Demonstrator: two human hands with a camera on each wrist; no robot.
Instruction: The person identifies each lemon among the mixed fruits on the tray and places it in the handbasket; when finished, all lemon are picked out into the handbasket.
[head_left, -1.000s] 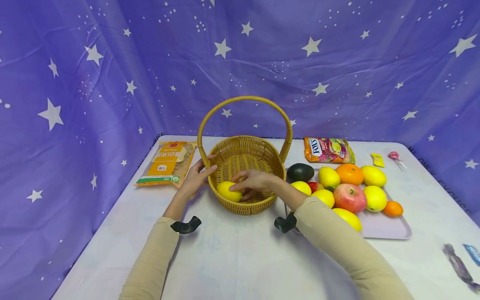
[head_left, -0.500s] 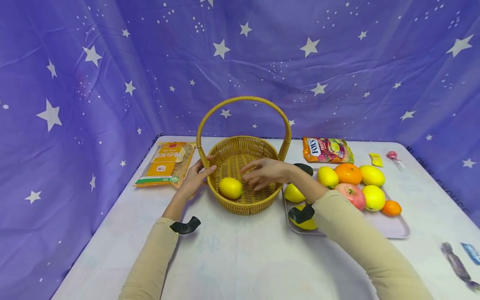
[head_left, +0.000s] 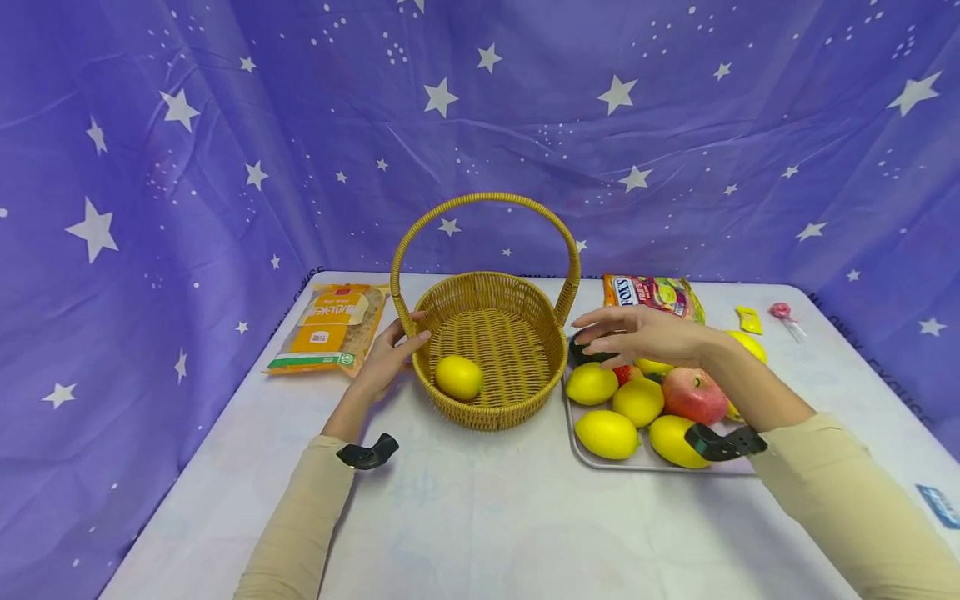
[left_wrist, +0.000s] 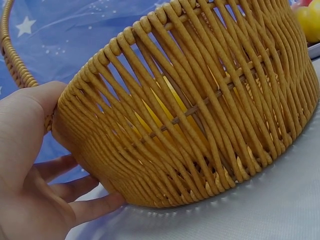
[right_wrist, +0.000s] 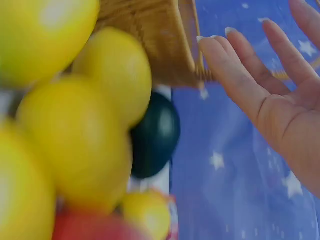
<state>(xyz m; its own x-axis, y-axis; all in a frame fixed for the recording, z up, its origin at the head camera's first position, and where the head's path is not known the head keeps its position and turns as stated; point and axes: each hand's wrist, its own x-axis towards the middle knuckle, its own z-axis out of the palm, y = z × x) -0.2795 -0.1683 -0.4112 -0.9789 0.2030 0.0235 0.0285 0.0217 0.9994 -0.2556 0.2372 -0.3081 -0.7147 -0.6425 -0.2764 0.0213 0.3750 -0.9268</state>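
A round wicker basket (head_left: 498, 412) with a tall arched handle stands mid-table, one lemon (head_left: 459, 377) lying inside at its near left. My left hand (head_left: 384, 360) holds the basket's left side; in the left wrist view its thumb lies over the rim and its fingers touch the outer wall. My right hand (head_left: 648, 335), with extended fingers and nothing in it, hovers over a pale tray (head_left: 645, 468) of fruit to the right. Beneath and around it are several lemons (head_left: 607, 434), an apple (head_left: 696, 393) and a dark green avocado-like fruit (head_left: 580, 350). The hand hides some fruit.
A bag of grain (head_left: 327, 329) lies left of the basket. Behind the tray is a candy bag (head_left: 663, 293), with a yellow wrapped candy (head_left: 748, 320) and a lollipop (head_left: 782, 312) beside it. A blue packet (head_left: 939, 506) lies near the right edge. A starry purple cloth (head_left: 525, 125) hangs behind.
My right hand has let go of the lemon in the basket and moved right, out over the tray. The left hand has stayed on the basket's side.
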